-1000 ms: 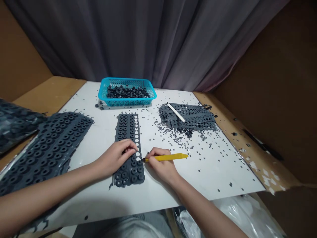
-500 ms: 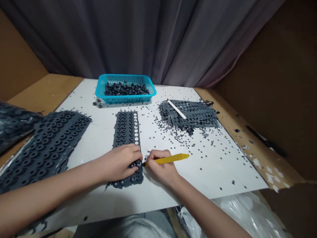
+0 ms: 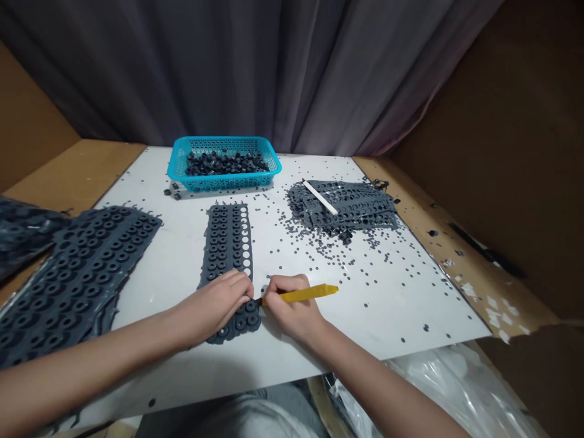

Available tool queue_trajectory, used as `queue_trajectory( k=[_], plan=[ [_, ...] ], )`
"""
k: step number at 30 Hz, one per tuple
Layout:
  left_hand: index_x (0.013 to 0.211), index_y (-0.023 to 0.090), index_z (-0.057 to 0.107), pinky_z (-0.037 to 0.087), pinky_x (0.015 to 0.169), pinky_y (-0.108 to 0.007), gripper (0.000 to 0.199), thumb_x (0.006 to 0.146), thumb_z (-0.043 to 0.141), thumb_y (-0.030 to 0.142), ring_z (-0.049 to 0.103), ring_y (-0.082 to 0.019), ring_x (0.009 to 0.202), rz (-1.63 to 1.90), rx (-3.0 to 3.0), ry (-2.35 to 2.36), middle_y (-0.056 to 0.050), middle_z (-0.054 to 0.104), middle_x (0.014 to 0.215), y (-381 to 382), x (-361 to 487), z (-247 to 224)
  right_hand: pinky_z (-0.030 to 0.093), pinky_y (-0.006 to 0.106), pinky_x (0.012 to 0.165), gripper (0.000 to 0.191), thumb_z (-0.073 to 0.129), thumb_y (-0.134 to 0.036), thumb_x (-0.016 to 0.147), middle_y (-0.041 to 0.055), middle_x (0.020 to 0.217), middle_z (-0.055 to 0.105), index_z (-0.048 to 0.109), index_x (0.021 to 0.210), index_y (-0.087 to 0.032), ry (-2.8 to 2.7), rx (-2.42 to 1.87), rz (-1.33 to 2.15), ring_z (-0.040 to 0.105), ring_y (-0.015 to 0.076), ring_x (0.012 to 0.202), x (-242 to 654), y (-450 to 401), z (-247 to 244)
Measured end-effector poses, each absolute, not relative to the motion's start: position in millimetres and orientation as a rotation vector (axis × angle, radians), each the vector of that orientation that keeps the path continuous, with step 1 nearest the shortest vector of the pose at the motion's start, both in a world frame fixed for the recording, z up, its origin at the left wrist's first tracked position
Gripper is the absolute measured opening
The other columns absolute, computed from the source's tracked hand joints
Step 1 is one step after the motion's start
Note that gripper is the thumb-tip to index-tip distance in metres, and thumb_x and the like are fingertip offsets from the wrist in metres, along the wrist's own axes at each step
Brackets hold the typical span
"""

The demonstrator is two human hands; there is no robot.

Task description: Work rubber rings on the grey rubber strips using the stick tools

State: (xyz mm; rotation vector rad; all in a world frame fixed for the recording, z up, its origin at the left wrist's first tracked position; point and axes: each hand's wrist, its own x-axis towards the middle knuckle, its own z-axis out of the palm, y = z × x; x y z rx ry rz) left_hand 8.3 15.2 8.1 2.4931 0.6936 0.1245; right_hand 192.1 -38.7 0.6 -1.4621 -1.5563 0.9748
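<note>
My right hand [image 3: 294, 307] is closed round a yellow pen-like tool [image 3: 314, 292]. Its dark tip meets the right edge of a dark grey moulded rubber sheet [image 3: 224, 234], which lies lengthwise before me. Rows of raised rings cover this sheet, and its right column shows round holes from the far end down to my fingers. Across the sheet's near part lies my left hand [image 3: 219, 310], its fingers bent and pinched together at the right column beside the tool tip. Whatever sits between the fingertips is hidden. A few rings [image 3: 250, 313] show on the near end.
Loose black rubber pieces fill a blue basket [image 3: 223, 179] at the back. Right of it, a white pen-like tool [image 3: 320, 198] rests on stacked perforated sheets [image 3: 360, 210], with small dark discs scattered around. A larger ringed sheet [image 3: 82, 261] and a plastic bag [image 3: 22, 234] lie at left.
My left fingers have drawn together into a pinch at the sheet's right edge, where they were spread more over the rings. The whole view has shifted slightly.
</note>
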Motion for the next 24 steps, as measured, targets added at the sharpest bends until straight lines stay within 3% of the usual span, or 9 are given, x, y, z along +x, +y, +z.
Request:
queue_trajectory(
  k=[6,12,17,24],
  plan=[
    [0.088,0.019,0.048,0.039,0.076,-0.029,0.018,0.094,0.032,0.014,0.048,-0.019,0.085,0.22,2.352,0.732,-0.004,0.053,0.087,13,4,2,0.028,0.019,0.045,0.019,0.045,-0.016,0.066,-0.0041,0.043,0.042,0.047,0.047,-0.017,-1.541,-1.443,0.966,0.038,0.0074,0.043,191,-38,0],
    [0.096,0.017,0.053,0.04,0.078,-0.032,0.015,0.092,0.039,0.017,0.048,-0.021,0.088,0.117,2.463,0.689,-0.006,0.055,0.092,14,5,13,0.035,0.019,0.048,0.015,0.048,-0.016,0.066,-0.0019,0.049,0.054,0.057,0.053,-0.016,-1.485,-1.392,1.047,0.045,0.0092,0.047,195,-36,-2],
    [0.099,0.016,0.057,0.04,0.077,-0.031,0.018,0.09,0.041,0.014,0.05,-0.021,0.087,0.038,2.595,0.642,-0.007,0.054,0.093,17,10,26,0.035,0.019,0.047,0.015,0.048,-0.016,0.066,-0.002,0.048,0.054,0.057,0.053,-0.016,-1.476,-1.406,1.046,0.045,0.009,0.046,195,-38,-4],
    [0.083,0.016,0.056,0.039,0.07,-0.03,0.019,0.089,0.042,0.005,0.049,-0.02,0.075,0.103,2.914,0.434,-0.006,0.054,0.08,15,12,15,0.03,0.018,0.045,0.016,0.047,-0.016,0.066,-0.0043,0.044,0.046,0.05,0.05,-0.017,-1.551,-1.414,0.954,0.039,0.0071,0.043,190,-38,-3]
  ],
)
